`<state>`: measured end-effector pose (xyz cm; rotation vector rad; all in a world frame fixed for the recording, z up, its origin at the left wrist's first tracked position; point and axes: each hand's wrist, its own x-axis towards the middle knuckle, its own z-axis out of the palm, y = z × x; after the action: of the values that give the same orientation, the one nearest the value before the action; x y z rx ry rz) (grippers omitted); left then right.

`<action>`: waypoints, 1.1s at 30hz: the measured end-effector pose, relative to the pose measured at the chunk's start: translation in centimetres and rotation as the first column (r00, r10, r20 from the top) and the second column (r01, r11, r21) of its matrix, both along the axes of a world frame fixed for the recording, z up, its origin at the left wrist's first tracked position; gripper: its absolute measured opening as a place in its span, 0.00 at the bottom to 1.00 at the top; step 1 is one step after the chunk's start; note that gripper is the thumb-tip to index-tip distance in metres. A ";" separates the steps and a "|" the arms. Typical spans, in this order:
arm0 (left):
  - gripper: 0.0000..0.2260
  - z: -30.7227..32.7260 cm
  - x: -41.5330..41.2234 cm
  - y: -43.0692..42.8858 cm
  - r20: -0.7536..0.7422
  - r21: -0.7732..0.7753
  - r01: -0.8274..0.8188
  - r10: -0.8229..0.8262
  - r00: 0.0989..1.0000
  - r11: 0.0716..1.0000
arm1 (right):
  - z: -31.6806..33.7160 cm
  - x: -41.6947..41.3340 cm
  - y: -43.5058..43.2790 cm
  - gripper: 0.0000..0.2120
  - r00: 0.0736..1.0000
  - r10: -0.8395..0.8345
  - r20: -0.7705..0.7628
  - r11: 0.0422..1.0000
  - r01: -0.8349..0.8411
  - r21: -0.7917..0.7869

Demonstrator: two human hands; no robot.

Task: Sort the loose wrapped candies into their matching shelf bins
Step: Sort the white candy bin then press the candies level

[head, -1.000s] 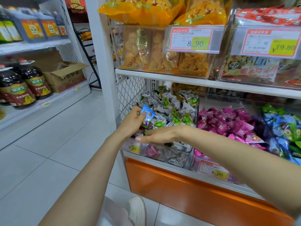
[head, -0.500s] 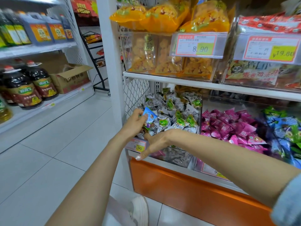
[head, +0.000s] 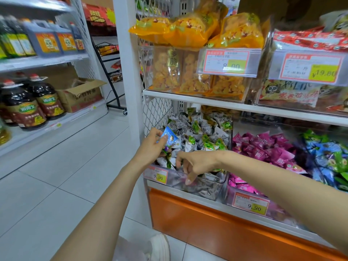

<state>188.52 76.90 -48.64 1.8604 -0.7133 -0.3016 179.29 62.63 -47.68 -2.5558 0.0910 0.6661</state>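
Two bare hands reach to the lower shelf in the head view. The left hand (head: 150, 149) pinches a loose blue wrapped candy (head: 170, 136) between thumb and fingers, just above the left end of the clear plastic bin (head: 212, 189) of white-and-green wrapped candies (head: 199, 132). The right hand (head: 197, 164) hangs over that bin's front wall, fingers loosely bent downward, nothing visible in them. Pink wrapped candies (head: 263, 149) fill the neighbouring bin, with blue-and-green wrapped candies (head: 323, 153) farther right.

Upper shelf (head: 235, 108) hangs low over open bins (head: 205, 187).
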 end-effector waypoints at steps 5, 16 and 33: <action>0.03 0.1 0.3 -0.2 0.002 -0.033 -0.004 0.004 1.000 0.999 | -0.5 -0.2 1.6 0.32 0.982 0.118 -0.150 0.960 -0.151 -0.237; 0.05 0.1 0.2 0.2 0.027 -0.060 0.006 -0.004 1.000 0.998 | 0.9 0.1 2.2 0.35 0.969 0.173 -0.178 0.921 -0.224 -0.320; 0.12 1.1 -1.6 -1.5 0.048 0.036 0.131 -0.133 0.990 0.991 | 1.5 -1.6 -3.4 0.13 0.792 -0.536 0.294 0.654 0.169 0.737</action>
<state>186.95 75.36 -47.57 1.8605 -0.8728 -0.3550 177.68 59.27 -46.14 -1.8073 0.1546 -0.1391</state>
